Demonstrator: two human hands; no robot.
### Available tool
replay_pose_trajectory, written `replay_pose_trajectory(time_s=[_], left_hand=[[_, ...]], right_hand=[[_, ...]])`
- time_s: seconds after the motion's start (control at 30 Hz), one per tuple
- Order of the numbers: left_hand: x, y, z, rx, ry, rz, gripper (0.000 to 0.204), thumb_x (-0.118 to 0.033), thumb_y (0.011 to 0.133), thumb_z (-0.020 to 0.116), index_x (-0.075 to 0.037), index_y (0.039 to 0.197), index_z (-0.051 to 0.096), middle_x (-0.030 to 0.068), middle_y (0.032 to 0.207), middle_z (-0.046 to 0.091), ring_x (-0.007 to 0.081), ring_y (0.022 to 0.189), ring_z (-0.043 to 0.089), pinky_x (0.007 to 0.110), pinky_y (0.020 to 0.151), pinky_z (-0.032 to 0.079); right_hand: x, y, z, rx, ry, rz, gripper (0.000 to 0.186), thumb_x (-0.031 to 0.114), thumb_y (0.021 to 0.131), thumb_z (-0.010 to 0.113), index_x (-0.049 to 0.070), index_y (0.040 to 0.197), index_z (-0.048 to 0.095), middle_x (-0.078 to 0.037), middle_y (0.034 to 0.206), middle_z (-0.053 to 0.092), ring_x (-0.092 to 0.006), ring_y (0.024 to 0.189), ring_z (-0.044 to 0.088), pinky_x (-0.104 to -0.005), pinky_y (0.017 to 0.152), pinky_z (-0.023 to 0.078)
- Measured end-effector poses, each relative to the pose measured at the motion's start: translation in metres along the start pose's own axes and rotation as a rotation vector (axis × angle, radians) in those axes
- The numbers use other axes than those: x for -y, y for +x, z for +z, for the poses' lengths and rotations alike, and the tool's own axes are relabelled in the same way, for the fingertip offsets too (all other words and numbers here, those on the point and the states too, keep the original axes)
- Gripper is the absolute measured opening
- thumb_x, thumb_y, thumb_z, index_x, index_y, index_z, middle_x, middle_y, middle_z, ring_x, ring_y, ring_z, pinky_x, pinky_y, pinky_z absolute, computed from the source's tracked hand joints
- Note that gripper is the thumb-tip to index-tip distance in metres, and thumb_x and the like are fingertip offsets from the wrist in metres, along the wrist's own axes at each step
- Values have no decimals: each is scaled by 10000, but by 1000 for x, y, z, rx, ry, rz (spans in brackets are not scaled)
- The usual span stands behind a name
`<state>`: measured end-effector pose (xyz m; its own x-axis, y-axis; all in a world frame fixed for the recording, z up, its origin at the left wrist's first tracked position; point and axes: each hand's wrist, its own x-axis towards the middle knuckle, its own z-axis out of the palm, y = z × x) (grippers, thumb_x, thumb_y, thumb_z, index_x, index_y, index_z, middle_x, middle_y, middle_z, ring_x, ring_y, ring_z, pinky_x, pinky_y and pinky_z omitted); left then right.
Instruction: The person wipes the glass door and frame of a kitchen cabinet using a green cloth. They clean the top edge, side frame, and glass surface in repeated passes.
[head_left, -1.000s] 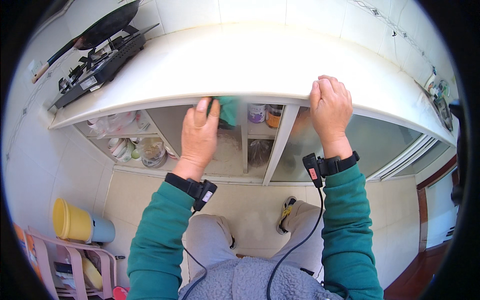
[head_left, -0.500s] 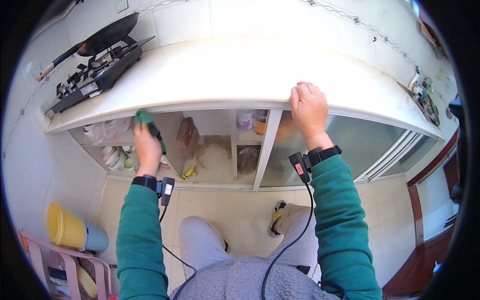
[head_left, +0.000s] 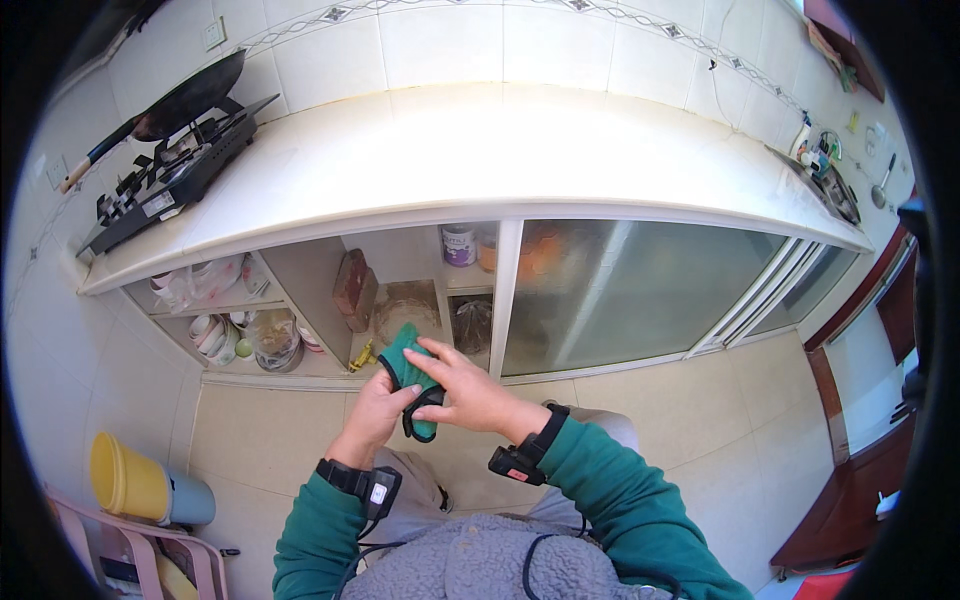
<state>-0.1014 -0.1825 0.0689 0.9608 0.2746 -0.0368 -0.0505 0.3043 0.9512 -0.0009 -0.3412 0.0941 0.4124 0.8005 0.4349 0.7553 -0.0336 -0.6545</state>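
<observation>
Both hands are closed on a green cloth (head_left: pixel 410 372) held in the air in front of the open cabinet, below the front edge of the worktop (head_left: pixel 480 160). The left hand (head_left: pixel 375 415) grips its lower part from below, fingers wrapped around the fabric; the right hand (head_left: pixel 468 392) pinches it from the right, thumb and fingers laid over the middle. The cloth looks folded into a narrow pad, though the folds are hard to read here. Its long axis runs up and slightly left, the upper end pointing toward the cabinet shelves and the lower end toward the person's lap.

Behind the cloth, the cabinet (head_left: pixel 400 290) stands open with 2 jars (head_left: pixel 459 245) on its upper shelf and bowls (head_left: pixel 215 335) in the left compartment. A frosted sliding door (head_left: pixel 640 285) covers the right part. A gas stove (head_left: pixel 165 180) with a dark wok (head_left: pixel 190 95) sits at the worktop's left end. A yellow bucket (head_left: pixel 125 480) stands on the floor at lower left.
</observation>
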Motion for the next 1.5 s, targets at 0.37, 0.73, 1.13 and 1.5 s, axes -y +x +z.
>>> replay_pose_trajectory(time_s=[0.37, 0.73, 1.13, 1.5], left_hand=[[-21, -3, 9, 15, -64, 68, 344, -86, 967, 483, -7, 1302, 480, 113, 1239, 557, 250, 1099, 599, 348, 938, 482], [24, 11, -33, -36, 173, 8, 325, -121, 960, 536, -4, 1263, 515, 116, 1120, 620, 206, 946, 648, 311, 827, 516], [-2, -35, -152, -484, 328, 90, 253, -104, 963, 518, -8, 1195, 552, 98, 1054, 633, 153, 867, 635, 270, 751, 508], [-140, 83, 43, -300, 1215, 1245, 261, 15, 800, 621, -37, 1055, 639, 113, 1084, 631, 308, 1075, 562, 383, 958, 417]], right_hand=[[34, 112, -104, -598, -628, -403, 501, 38, 686, 658, 114, 1178, 600, -113, 1203, 574, -298, 1107, 544, -450, 964, 415], [-40, 61, -211, -614, -973, -159, 379, -61, 686, 544, 64, 1036, 617, -140, 1089, 627, -338, 1070, 562, -427, 953, 417], [-97, -18, -260, -995, -1114, 4, 388, -56, 695, 538, 85, 1055, 570, -112, 1110, 583, -330, 1100, 511, -432, 953, 359], [-74, 71, -134, -584, -948, -364, 343, 80, 762, 549, 96, 1094, 634, -64, 1084, 571, -255, 1077, 526, -414, 955, 380]])
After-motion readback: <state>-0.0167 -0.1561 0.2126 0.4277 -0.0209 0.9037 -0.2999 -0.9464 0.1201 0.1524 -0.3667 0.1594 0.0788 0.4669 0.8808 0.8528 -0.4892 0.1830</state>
